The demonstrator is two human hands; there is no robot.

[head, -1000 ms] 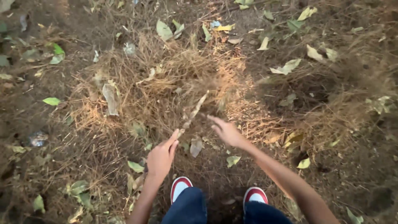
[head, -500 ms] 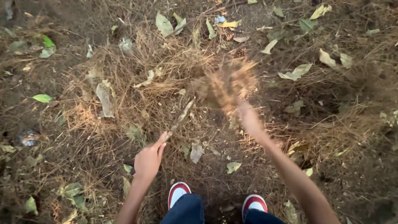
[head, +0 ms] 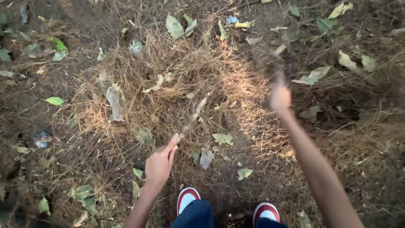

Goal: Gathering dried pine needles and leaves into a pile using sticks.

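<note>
My left hand (head: pixel 160 162) grips the near end of a thin stick (head: pixel 193 117) that slants up and right into a heap of dry brown grass (head: pixel 181 80). My right hand (head: pixel 279 96) is raised to the right of the heap, blurred by motion, closed on a dark clump of dry grass (head: pixel 266 61) just above it. My two red and white shoes (head: pixel 187 198) show at the bottom edge, with dark blue trouser legs.
Bare dirt surrounds the heap, strewn with pale and green fallen leaves (head: pixel 175 26). A flattened pale wrapper (head: pixel 114 100) lies on the heap's left side. More dry grass and leaves (head: pixel 314 75) cover the ground at right.
My right hand has gone from open near the stick into the grass, then swung up and to the right with a clump. The left hand and stick have barely moved.
</note>
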